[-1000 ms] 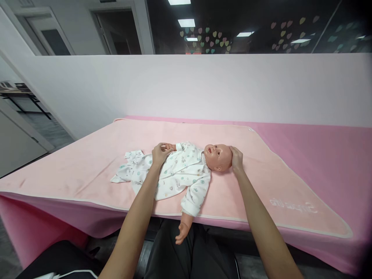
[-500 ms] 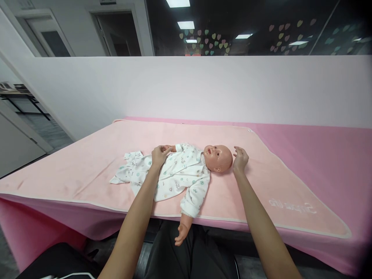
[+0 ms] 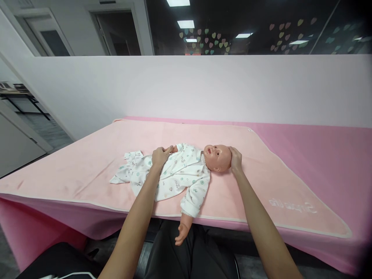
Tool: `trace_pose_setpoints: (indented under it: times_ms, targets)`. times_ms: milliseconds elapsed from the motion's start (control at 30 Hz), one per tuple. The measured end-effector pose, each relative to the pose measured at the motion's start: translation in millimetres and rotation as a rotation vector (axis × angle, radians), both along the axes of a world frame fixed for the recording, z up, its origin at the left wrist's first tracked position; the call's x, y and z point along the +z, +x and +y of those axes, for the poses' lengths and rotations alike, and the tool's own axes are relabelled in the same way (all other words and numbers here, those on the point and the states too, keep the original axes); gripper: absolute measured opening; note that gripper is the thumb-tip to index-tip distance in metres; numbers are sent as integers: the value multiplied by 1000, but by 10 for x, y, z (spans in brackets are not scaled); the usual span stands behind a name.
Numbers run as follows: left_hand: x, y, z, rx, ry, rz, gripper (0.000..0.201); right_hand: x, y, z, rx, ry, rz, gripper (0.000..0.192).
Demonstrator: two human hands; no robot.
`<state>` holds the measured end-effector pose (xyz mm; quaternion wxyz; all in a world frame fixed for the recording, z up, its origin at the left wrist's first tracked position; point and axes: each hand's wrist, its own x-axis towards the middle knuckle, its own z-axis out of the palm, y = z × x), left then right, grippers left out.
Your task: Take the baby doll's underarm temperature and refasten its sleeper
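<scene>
A baby doll [image 3: 181, 170] in a white printed outfit lies on its back on a peach blanket [image 3: 95, 155], its head to the right. My left hand [image 3: 161, 156] is closed around the doll's far hand, which it mostly hides. My right hand [image 3: 236, 158] lies against the crown of the doll's head [image 3: 221, 159], fingers laid along it without gripping. The doll's near arm [image 3: 183, 229] sticks out over the table's front edge, its palm bare. The outfit's legs spread flat to the left.
Pink cloth [image 3: 343, 162] covers the table beneath the blanket. A white wall [image 3: 203, 89] rises behind it, with a dark window [image 3: 247, 27] bearing heart stickers above. My legs [image 3: 174, 255] are under the front edge.
My right hand has moved left from just beside the doll's head to touch its crown. My left hand stays on the doll's far hand; the doll lies as before.
</scene>
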<state>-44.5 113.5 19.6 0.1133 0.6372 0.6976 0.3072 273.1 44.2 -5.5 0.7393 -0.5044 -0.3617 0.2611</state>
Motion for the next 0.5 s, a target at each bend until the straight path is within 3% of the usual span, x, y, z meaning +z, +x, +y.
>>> trace_pose_setpoints:
  times_ms: [267, 500]
  targets:
    - [36, 15, -31, -59, -31, -43, 53, -18, 20, 5, 6, 7, -3, 27]
    - [0, 9, 8, -4, -59, 4, 48, -25, 22, 23, 12, 14, 7, 25]
